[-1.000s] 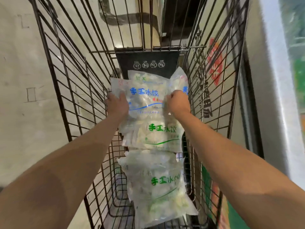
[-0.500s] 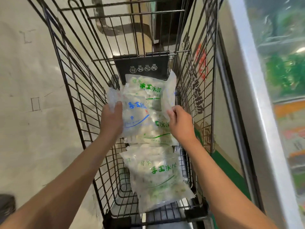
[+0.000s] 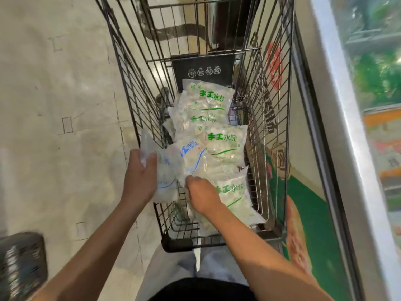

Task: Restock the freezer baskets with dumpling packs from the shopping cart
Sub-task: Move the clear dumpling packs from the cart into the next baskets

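Above the shopping cart point(image 3: 138, 88), left hand point(image 3: 138, 181) and right hand point(image 3: 200, 195) grip one blue-print dumpling pack point(image 3: 188, 161): probably soft, slippery, lumpy; safest held at opposite edges.

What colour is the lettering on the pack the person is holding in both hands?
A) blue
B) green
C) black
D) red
A: the held pack, gripped by the left hand and right hand, has blue print, while the packs left in the cart have green print.
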